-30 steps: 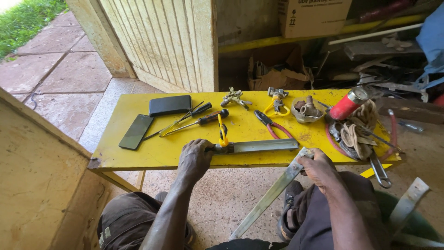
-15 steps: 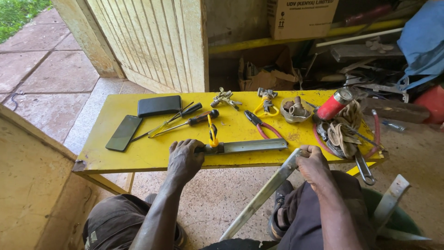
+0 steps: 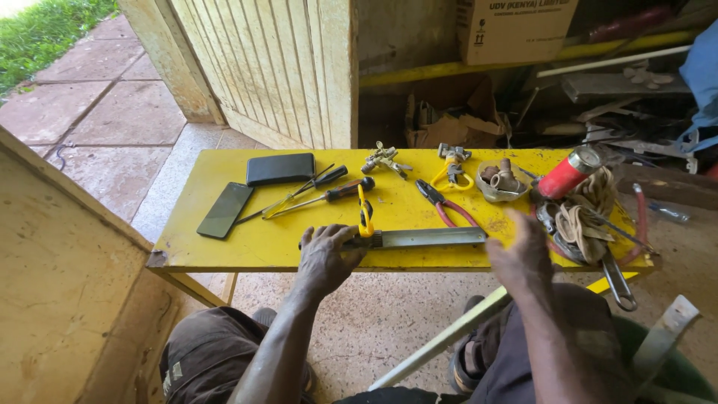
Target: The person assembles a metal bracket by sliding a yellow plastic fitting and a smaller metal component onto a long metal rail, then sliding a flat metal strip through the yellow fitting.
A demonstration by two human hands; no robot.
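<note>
Behind your work stands a pale slatted wooden door (image 3: pixel 277 67), with stone paving (image 3: pixel 82 112) running out to the left and a cluttered shelf of scrap and a cardboard box (image 3: pixel 516 26) at the back. Your long yellow-painted desk (image 3: pixel 247 247) spans the view below it. On it, from the larger things down: a flat grey metal bar (image 3: pixel 426 238) lying along the front edge, a tangle of tan rope (image 3: pixel 587 213) at the right end, a red cylindrical can (image 3: pixel 565 173), a black wallet-like case (image 3: pixel 280 168), a dark flat phone (image 3: pixel 225 210), red-handled pliers (image 3: pixel 445 202), two black-handled screwdrivers (image 3: pixel 329 191) and a small yellow clamp (image 3: pixel 365 212) standing on the bar.

Your left hand (image 3: pixel 325 258) rests on the left end of the bar, its grip curled down over it at the desk's edge. Your right hand (image 3: pixel 520 251) hovers blurred just beside the bar's right end; you cannot tell how far its grip is open, nor whether it holds anything.
</note>
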